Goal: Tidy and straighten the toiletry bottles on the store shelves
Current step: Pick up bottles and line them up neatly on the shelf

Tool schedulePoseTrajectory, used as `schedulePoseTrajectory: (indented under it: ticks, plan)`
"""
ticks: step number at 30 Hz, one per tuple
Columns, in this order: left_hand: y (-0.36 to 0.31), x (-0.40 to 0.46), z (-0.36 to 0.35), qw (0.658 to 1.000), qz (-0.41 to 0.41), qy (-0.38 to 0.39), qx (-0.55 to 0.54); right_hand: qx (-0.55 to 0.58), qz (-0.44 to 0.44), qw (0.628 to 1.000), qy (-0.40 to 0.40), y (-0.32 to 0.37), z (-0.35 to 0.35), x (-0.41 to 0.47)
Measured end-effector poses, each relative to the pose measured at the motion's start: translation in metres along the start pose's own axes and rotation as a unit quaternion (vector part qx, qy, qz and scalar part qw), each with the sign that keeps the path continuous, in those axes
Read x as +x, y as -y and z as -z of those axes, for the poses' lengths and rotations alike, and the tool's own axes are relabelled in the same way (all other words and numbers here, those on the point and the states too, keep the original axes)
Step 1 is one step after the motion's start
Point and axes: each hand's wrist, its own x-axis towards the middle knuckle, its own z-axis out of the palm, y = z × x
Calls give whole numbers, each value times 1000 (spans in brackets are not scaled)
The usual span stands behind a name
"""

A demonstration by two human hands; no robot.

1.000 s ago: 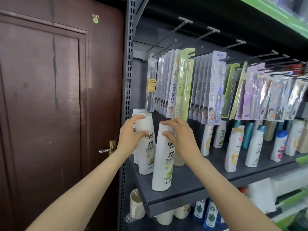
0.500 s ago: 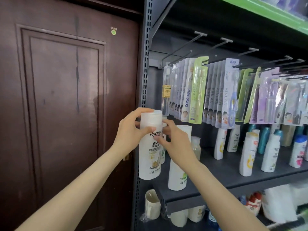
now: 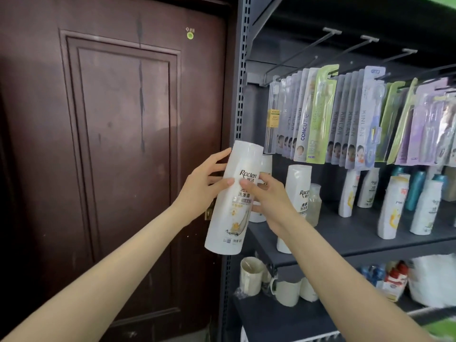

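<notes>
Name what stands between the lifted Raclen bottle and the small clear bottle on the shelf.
In the head view, the right hand and a standing white Raclen bottle lie between the lifted bottle and the clear bottle.

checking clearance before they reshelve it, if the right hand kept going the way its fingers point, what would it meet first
The right hand points up-left across the white Raclen bottle it already touches. Past that, probably the left hand; depth is unclear.

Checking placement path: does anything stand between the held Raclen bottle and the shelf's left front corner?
Nothing visible. The held bottle hangs off the shelf edge; another white bottle stands farther back.
</notes>
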Motion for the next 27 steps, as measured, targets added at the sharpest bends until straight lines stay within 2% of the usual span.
schedulePoseTrajectory:
  ticks: [4,9,13,16,20,24,27]
  plan:
    - [13,-19,11,998,58,26,27,74,-25,997,-14,1,-9,-3]
    - [29,-35,24,988,98,102,69,99,-29,994,-33,0,-15,-4]
    - [30,-43,22,992,52,39,108,82,-34,995,-38,-5,-17,-6]
    - [31,-42,19,977,-1,-5,212,52,-81,995,-36,-8,-17,-5]
    - [32,-46,11,935,-47,12,353,114,-136,984,-27,-16,-23,-10]
    - [33,-40,9,929,-36,49,364,214,-138,965,-59,-26,-18,-12]
    - [33,-34,12,941,29,98,323,263,-126,956,-28,-33,-11,-12]
